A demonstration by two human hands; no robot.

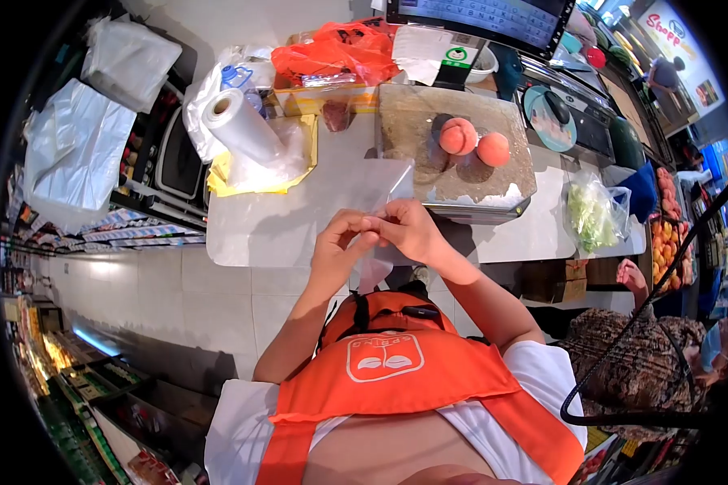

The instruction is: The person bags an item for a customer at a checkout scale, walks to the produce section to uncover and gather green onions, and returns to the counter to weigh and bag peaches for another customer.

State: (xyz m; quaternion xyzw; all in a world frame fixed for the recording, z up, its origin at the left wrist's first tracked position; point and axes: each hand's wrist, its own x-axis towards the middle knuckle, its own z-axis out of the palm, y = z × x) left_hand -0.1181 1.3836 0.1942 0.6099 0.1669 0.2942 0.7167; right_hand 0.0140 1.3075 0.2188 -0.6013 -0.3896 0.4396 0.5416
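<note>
My left hand (344, 241) and my right hand (408, 230) meet over the front edge of the counter, fingertips pinched together. Between them they grip a clear plastic bag (378, 179), which spreads above my fingers and hangs below them. Just beyond my hands, two peaches (459, 137) rest side by side on the worn, flat top of a scale (408, 109). To the left, a roll of clear plastic bags (243, 125) stands on a yellow sheet (303, 171).
A bagged leafy vegetable (593, 212) lies at the counter's right end. Behind the scale are a screen (493, 20), a sign with a green logo (437, 55) and a red plastic bag (332, 52). Another person in a patterned top (623, 356) stands at the right.
</note>
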